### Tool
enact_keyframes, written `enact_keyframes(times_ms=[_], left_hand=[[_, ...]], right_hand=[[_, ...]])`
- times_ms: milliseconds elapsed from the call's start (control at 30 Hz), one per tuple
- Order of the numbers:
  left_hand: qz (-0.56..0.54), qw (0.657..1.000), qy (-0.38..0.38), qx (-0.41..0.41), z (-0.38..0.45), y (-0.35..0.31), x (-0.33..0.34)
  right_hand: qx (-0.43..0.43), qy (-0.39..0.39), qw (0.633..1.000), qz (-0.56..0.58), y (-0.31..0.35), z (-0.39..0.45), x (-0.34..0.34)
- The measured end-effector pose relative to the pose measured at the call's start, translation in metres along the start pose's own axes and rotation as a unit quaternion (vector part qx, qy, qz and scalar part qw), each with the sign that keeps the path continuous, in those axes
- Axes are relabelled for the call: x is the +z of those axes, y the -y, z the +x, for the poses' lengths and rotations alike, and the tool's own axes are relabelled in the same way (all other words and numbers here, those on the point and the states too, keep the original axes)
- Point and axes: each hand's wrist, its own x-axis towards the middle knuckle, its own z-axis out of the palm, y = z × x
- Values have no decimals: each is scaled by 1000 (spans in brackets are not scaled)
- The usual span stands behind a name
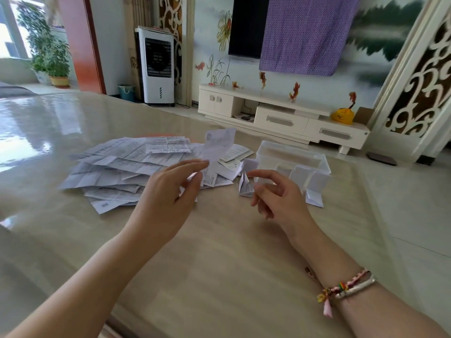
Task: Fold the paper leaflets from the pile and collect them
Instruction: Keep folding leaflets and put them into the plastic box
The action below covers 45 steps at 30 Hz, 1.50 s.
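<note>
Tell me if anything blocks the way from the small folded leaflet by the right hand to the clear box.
Nothing visible does. The folded leaflet stands on the table just left of the clear box, whose top is open; the right hand hovers beside it.

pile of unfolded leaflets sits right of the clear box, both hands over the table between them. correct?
Wrong side. The head view shows the pile of unfolded leaflets left of the clear box, not right. The left hand and right hand are indeed over the table between them.
</note>
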Motion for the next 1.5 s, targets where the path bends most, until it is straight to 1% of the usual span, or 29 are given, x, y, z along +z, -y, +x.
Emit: enact_keyframes(times_ms=[133,200,300,433,533,667,767,933,1000,1133,1300,1367,1500], left_hand=[[-132,990,4,-52,-4,-5,0],[-177,981,4,-80,-5,-6,0],[-218,970,10,-106,-5,-7,-1],[-245,963,33,-107,-7,-8,-5],[-273,952,17,-136,-8,-7,-3],[-296,935,-26,-194,-10,-8,5],[-300,927,-42,-220,-10,-11,8],[-312,921,-49,-226,-8,-8,8],[-300,928,-41,-218,-9,-7,8],[-255,952,-4,-170,-11,-6,10],[-194,973,39,-119,-14,-5,12],[-171,978,48,-113,-14,-4,13],[-170,976,36,-130,-13,-4,13]], right_hand=[[34,52,997,55,5,-5,3],[54,72,993,71,7,-5,3],[59,93,992,62,6,-3,5],[57,77,994,44,2,-2,8],[40,63,996,43,2,-2,8],[9,53,998,24,1,-3,7],[-13,43,999,24,2,-5,8],[-13,42,998,38,3,-5,8],[-1,49,998,48,3,-5,8],[30,55,996,62,3,-5,7],[30,72,994,71,2,-4,6],[21,85,993,83,2,-5,7],[2,95,992,82,6,-7,8]])
